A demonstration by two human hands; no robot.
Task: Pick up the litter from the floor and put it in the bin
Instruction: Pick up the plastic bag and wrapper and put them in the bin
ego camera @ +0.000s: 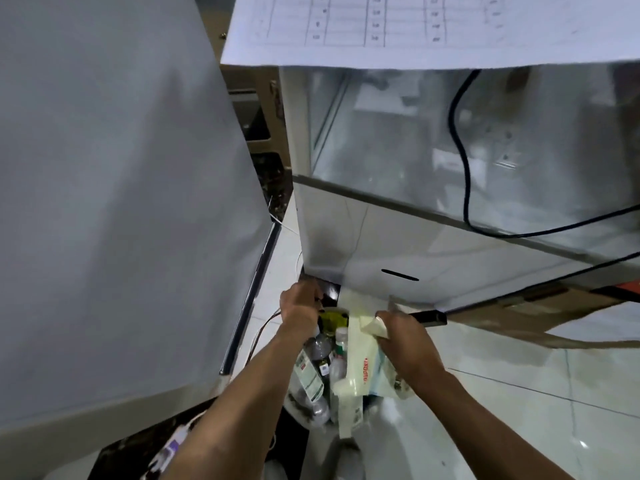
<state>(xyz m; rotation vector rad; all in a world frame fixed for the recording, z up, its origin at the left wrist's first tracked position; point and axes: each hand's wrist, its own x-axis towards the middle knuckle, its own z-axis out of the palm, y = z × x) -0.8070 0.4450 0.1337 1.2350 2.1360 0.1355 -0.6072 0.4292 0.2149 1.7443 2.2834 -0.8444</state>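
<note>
The bin (304, 393) is a clear bag low in the middle, standing on the floor between two cabinets. It holds several plastic bottles (320, 344) and a yellow-topped cup (333, 318). My left hand (300, 308) is curled over the bin's far left edge; what its fingertips pinch is hidden. My right hand (407, 341) grips a pale yellow plastic wrapper (362, 368) with red print. The wrapper hangs over the bin's right side, partly inside it and touching the bottles.
A grey cabinet side (121, 202) stands close on the left. A white glass-fronted cabinet (398, 237) with a black cable (464, 188) is ahead. Flat cardboard (519, 317) lies on the glossy tile floor (502, 410) at right. Thin wires (266, 327) trail at left.
</note>
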